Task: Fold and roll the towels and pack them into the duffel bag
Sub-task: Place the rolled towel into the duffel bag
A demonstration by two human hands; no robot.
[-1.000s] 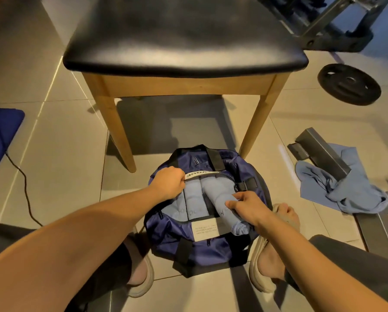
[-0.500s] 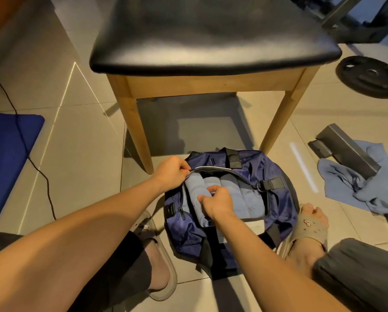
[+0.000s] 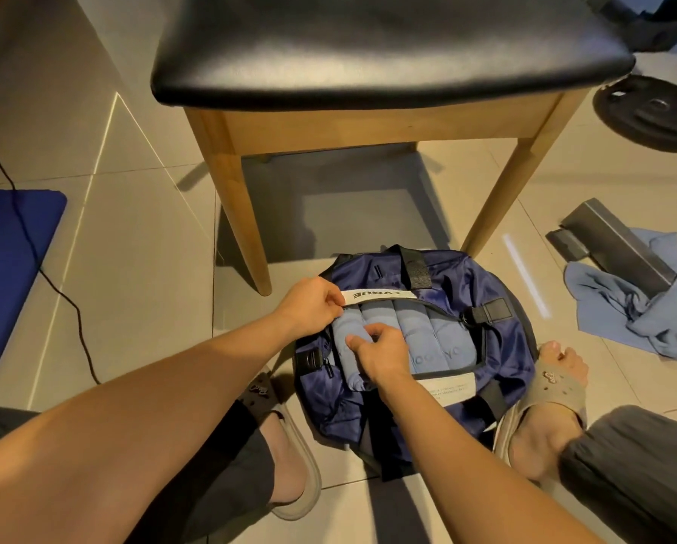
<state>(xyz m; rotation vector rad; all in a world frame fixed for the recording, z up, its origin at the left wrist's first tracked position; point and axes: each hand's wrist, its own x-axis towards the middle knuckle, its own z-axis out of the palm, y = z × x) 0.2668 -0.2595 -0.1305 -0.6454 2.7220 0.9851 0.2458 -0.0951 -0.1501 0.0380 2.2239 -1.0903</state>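
Left hand pinches duffel bag rim | right hand grips rolled blue towel

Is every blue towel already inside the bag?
No, one crumpled blue towel lies on the floor right of the duffel bag.

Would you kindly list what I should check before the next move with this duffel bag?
1. Opening held wide: left hand pinches the white edge strip of the duffel bag: ok.
2. Seating of leftmost roll: right hand grips it and covers part of it: cannot tell.
3. Order of other rolls: side by side inside: ok.
4. All towels packed: loose towel lies crumpled on the floor, partly under a metal bar: not ok.
5. Room for another roll: cannot tell.
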